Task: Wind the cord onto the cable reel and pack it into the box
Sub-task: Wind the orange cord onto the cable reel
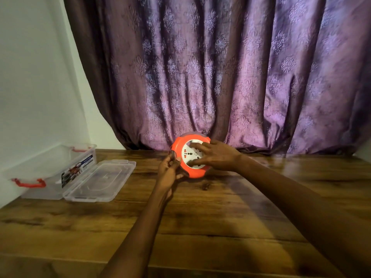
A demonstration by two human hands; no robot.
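Note:
An orange cable reel with a white socket face stands tilted on the wooden table, near its far edge. My left hand grips the reel's lower left rim from the side. My right hand lies across the white face, fingers spread and curled onto it. No loose cord shows outside the reel. The clear plastic box sits open at the far left of the table. Its clear lid lies flat beside it on the right.
A purple patterned curtain hangs right behind the reel, touching the table's back edge. A white wall runs along the left. The box has red handles and a printed label.

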